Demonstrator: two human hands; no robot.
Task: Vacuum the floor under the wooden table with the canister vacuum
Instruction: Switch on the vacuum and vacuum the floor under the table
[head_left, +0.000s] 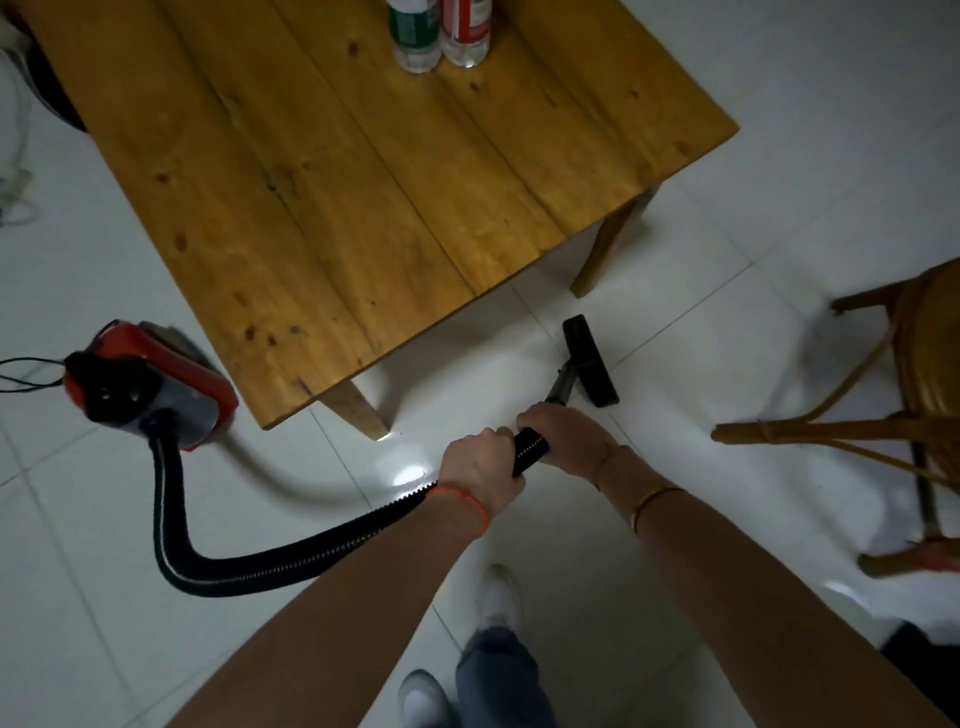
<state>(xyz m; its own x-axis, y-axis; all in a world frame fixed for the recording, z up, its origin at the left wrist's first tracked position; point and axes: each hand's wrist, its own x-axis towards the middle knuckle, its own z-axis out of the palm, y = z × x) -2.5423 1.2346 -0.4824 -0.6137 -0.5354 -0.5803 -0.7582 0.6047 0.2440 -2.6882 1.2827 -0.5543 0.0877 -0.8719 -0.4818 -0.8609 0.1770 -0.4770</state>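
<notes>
Fingers of left hand (480, 467) and right hand (563, 434) curl round the black ribbed hose (530, 449), side by side. Two clear bottles (441, 31) stand touching on the wooden table (332, 171); contents hard to tell. Floor nozzle (592, 361) lies on white tile just beyond the right hand, near the table's leg. Red canister vacuum (150, 382) sits left, beside the table corner.

wooden table (332, 197), two bottles (441, 31), tiled floor (727, 338)

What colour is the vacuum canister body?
Red with grey and black parts, on the canister, seen in the head view.
</notes>
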